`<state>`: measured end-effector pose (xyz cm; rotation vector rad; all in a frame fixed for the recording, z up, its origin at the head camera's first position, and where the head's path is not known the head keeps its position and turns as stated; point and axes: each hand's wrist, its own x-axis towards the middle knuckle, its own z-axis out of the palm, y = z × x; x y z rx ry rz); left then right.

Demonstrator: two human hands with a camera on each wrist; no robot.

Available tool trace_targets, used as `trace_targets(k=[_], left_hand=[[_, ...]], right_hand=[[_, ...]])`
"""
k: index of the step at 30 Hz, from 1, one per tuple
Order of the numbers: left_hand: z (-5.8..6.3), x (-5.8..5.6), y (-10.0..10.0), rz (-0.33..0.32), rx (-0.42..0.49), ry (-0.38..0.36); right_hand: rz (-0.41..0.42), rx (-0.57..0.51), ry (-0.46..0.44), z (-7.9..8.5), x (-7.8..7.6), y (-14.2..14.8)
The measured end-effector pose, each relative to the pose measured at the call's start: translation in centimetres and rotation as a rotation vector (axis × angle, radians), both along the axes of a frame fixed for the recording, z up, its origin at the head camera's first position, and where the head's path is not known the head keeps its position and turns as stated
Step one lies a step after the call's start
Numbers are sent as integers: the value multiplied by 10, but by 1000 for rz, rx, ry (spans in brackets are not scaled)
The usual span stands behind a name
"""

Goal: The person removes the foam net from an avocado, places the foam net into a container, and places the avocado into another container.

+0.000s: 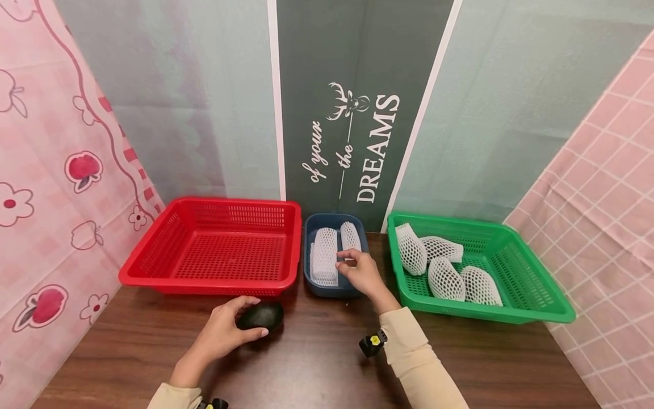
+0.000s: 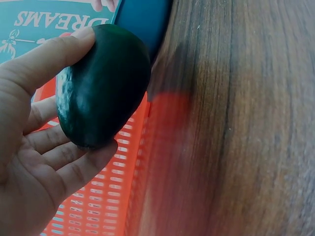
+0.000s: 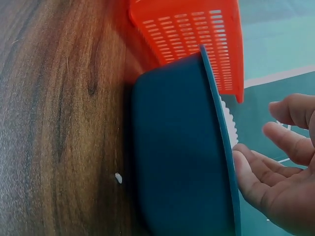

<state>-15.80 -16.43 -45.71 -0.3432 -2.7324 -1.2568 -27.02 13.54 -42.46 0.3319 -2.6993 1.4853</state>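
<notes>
A dark green avocado (image 2: 106, 86) is gripped in my left hand (image 1: 225, 329), thumb on one side and fingers on the other. In the head view this avocado (image 1: 261, 316) is in front of the red basket, low near the table. My right hand (image 1: 361, 272) is over the blue bin (image 1: 334, 291), its thumb and forefinger apart and its fingers loosely bent. White foam net sleeves (image 1: 325, 255) lie in that bin, right beside the fingertips. From the right wrist, the hand (image 3: 280, 177) shows at the bin's rim, where a white net edge (image 3: 229, 123) peeks out.
At the left stands a red slotted basket (image 1: 230, 255) with nothing in it. The green basket (image 1: 531, 272) at the right contains several net-wrapped pieces (image 1: 446, 279). A small white scrap (image 3: 118, 178) lies on the wooden table (image 1: 306, 363). Hanging cloths close off the back and sides.
</notes>
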Motion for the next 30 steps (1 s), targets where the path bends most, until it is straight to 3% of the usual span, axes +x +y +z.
trace_targets(k=[7, 14, 17, 22, 30], left_hand=[[4, 6, 1, 10, -6, -4], [6, 6, 0, 23, -2, 1], [9, 7, 1, 12, -7, 2], [22, 11, 1, -17, -1, 36], [41, 12, 0, -24, -11, 75]], right_hand=[[99, 226, 195, 9, 22, 3], [131, 302, 172, 18, 30, 5], [150, 362, 208, 20, 33, 5], [188, 521, 286, 29, 40, 2], [238, 632, 286, 45, 45, -7]])
